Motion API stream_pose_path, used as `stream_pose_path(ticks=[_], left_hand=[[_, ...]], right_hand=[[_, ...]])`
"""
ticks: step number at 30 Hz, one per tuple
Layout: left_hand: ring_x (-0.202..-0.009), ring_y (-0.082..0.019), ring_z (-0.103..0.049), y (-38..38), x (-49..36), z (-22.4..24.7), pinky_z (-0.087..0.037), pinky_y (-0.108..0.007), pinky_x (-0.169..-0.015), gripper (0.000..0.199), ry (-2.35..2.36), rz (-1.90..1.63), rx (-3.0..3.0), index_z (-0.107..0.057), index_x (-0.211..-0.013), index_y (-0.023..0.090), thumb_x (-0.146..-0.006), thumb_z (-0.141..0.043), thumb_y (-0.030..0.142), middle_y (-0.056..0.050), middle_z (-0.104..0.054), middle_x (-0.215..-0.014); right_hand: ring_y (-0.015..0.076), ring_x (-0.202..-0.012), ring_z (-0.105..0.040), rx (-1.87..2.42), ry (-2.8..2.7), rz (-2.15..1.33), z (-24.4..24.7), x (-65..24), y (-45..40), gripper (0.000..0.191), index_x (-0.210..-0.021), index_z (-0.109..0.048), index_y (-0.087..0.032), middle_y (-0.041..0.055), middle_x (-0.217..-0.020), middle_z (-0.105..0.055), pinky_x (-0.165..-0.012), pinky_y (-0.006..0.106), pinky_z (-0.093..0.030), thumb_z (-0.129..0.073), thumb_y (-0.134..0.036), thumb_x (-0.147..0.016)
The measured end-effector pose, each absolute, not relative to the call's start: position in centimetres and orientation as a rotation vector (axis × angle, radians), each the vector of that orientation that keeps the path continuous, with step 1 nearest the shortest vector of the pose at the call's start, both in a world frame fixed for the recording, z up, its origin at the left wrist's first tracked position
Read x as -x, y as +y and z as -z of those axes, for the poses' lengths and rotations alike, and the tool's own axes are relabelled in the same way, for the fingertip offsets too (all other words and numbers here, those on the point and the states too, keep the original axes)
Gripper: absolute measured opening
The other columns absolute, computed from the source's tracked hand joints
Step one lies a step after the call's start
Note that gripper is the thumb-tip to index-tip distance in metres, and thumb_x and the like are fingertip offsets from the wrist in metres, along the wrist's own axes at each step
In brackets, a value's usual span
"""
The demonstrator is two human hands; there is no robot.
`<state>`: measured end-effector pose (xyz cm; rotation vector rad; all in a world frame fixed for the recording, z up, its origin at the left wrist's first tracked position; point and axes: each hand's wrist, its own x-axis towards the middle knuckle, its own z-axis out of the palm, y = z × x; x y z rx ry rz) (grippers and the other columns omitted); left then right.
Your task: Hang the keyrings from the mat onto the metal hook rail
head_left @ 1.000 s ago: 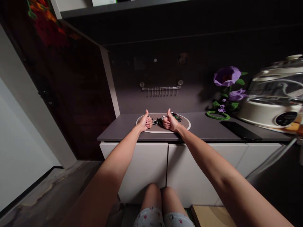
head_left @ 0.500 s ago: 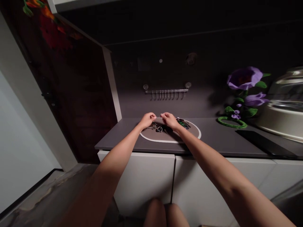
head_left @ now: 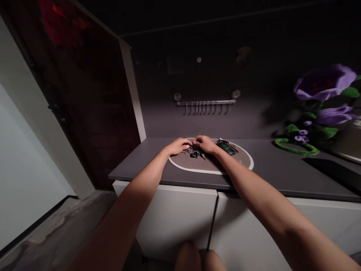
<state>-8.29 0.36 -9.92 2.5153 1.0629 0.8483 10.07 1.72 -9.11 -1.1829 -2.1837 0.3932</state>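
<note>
On the counter lies an oval mat (head_left: 208, 171) with a pale rim, and both my hands are over its back half. My left hand (head_left: 178, 146) is lowered onto the left side, its fingers loosely bent and apart, over a small bunch of metal keys (head_left: 186, 150). My right hand (head_left: 205, 143) is closed in a pinch near the left fingertips; what it pinches is too small or hidden. Between and in front of the hands sits a metal ring (head_left: 195, 154) with a dark piece, and a small pointed object (head_left: 203, 156) beside it. Right of my right hand is a black-and-green item (head_left: 227, 147).
A clear rail with several hooks (head_left: 207, 102) is fixed to the back wall. Purple fabric flowers (head_left: 324, 84) with a green ring base (head_left: 296, 146) stand at right, near a dark flat object (head_left: 329, 173). White cabinet doors (head_left: 169, 214) are below the counter.
My left hand has come down onto the mat near the keys, its fingers loosening from a pinch. My right hand has lowered slightly, still pinched. The view has shifted, moving the flowers rightward.
</note>
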Motion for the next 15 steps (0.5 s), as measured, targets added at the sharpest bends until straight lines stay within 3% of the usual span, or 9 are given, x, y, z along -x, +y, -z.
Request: stream_pose_path(ticks=[7,15], left_hand=[[-0.094,-0.017,-0.054,0.09,8.27,10.18,-0.034,-0.028,-0.092,0.031,1.086,-0.827,-2.601,-0.065,-0.098,0.023,-0.073,-0.05,0.013,-0.003,-0.065,-0.102],[-0.086,-0.017,-0.054,0.45,8.15,10.71,-0.036,-0.028,-0.086,0.021,1.136,-0.921,-2.659,-0.067,-0.088,0.022,-0.075,-0.051,0.019,-0.003,-0.067,-0.09]], right_hand=[[0.0138,-0.069,-0.054,1.241,-2.26,-0.217,9.02,-9.8,1.62,0.015,-0.077,-0.065,-0.016,0.0066,-0.078,-0.065,-0.064,0.022,-0.036,-0.052,-0.024,-0.076],[0.015,-0.068,-0.054,1.236,-2.274,-0.135,9.26,-9.59,1.85,0.014,-0.076,-0.065,-0.016,0.0076,-0.077,-0.066,-0.065,0.022,-0.036,-0.053,-0.023,-0.076]])
